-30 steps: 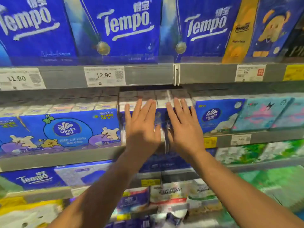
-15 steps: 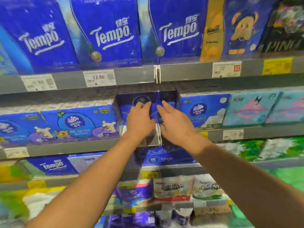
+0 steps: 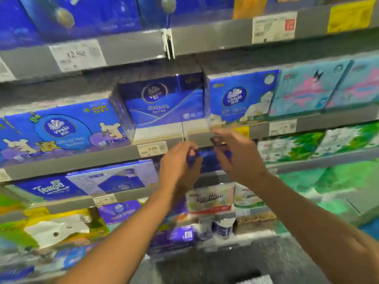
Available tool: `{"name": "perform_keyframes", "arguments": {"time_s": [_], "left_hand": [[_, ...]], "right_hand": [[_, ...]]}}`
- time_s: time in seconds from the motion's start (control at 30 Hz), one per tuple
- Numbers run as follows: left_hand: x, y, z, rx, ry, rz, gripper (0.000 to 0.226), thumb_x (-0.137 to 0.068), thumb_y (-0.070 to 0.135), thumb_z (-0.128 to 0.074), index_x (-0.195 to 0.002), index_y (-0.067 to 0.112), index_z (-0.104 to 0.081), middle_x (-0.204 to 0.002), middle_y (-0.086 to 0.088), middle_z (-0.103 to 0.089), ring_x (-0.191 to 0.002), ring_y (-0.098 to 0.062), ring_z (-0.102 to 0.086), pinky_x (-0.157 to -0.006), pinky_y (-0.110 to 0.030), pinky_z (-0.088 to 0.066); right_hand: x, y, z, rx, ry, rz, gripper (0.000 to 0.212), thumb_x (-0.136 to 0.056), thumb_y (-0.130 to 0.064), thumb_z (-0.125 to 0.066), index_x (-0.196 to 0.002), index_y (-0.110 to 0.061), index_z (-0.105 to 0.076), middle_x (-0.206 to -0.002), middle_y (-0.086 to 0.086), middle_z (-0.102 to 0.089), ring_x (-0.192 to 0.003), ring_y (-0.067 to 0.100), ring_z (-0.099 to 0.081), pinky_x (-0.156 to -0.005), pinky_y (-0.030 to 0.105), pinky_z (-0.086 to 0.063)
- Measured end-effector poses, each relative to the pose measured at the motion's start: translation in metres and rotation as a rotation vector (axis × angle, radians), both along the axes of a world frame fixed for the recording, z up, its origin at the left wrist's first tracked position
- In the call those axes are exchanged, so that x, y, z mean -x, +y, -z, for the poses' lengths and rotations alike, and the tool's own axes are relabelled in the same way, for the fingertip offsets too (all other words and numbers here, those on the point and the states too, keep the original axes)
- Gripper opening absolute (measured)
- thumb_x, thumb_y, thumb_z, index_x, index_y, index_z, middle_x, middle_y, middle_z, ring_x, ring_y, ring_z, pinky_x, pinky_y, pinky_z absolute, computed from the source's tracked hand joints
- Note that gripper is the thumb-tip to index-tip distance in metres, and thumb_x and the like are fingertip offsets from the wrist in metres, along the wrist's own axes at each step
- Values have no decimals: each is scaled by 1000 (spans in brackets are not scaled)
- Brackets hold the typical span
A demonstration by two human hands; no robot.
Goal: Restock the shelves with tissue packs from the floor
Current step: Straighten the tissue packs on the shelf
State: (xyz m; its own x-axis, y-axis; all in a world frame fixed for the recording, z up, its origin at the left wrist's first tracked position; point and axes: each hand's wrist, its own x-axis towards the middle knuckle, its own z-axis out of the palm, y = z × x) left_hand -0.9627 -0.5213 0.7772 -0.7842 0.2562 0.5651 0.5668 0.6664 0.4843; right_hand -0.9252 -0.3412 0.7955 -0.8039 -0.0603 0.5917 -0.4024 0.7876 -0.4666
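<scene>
Both hands (image 3: 207, 160) now off tissue pack (image 3: 164, 101)

1. Both bare forearms rise from the bottom edge, the left from 7 o'clock, the right from 4 o'clock, converging near centre.
2. Left hand (image 3: 178, 167): back to the camera, fingers loosely curled.
3. Right hand (image 3: 238, 158): at 3 o'clock of the left, close by, fingers bent; grip unclear through blur.
</scene>
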Motion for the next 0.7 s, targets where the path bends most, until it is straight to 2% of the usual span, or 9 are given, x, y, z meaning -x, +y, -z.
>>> {"name": "perform_keyframes", "arguments": {"time_s": [0.1, 0.2, 0.3, 0.37, 0.47, 0.63, 0.7], "left_hand": [[-26, 39, 67, -21, -139, 161, 25, -75, 17, -75, -98, 16, -66, -83, 4, -64, -69, -10, -52, -68, -26, -45], [-52, 87, 136, 106, -286, 290, 29, -74, 20, -73, -101, 12, -68, -85, -1, -67, -74, -17, -59, -71, -29, -46], [-83, 127, 228, 268, -531, 336, 32, -79, 28, -68, -109, 19, -66, -93, 0, -68, -81, -19, -62, -74, -33, -50], [-106, 145, 299, 367, -648, 399, 43, -79, 33, -71, -119, 19, -63, -105, -1, -68, -95, -22, -63, -82, -37, -51], [-136, 162, 414, 529, -801, 518, 60, -76, 43, -75, -129, 21, -58, -119, -4, -62, -109, -24, -56, -91, -36, -47], [-176, 175, 626, 723, -905, 520, 66, -72, 45, -77, -126, 15, -54, -117, -11, -58, -107, -33, -54, -87, -39, -43], [-187, 174, 710, 846, -903, 515, 76, -72, 55, -73, -132, 16, -48, -125, -11, -54, -115, -34, -50, -92, -44, -46]], "right_hand": [[-45, 42, 77, 44, -157, 151, 46, -87, -18, -63, -131, -9, -56, -119, 12, -64, -100, 27, -67, -81, 45, -56], [-88, 72, 147, 99, -327, 259, 46, -83, -18, -63, -127, -5, -57, -112, 16, -66, -94, 33, -66, -80, 45, -55], [-128, 95, 226, 172, -476, 362, 48, -80, -20, -61, -126, -6, -57, -106, 17, -67, -89, 35, -66, -74, 43, -54], [-153, 107, 292, 212, -598, 454, 48, -79, -22, -61, -126, -12, -56, -102, 15, -66, -86, 34, -65, -70, 45, -55], [-186, 121, 408, 202, -769, 535, 42, -80, -15, -67, -121, -10, -58, -100, 16, -67, -88, 37, -64, -72, 45, -56], [-221, 130, 613, 179, -1011, 598, 49, -81, -12, -65, -128, -20, -54, -117, 9, -63, -104, 34, -60, -83, 39, -50], [-227, 130, 691, 166, -1097, 607, 56, -80, -9, -65, -133, -21, -51, -125, 9, -61, -111, 34, -57, -88, 39, -49]]}}
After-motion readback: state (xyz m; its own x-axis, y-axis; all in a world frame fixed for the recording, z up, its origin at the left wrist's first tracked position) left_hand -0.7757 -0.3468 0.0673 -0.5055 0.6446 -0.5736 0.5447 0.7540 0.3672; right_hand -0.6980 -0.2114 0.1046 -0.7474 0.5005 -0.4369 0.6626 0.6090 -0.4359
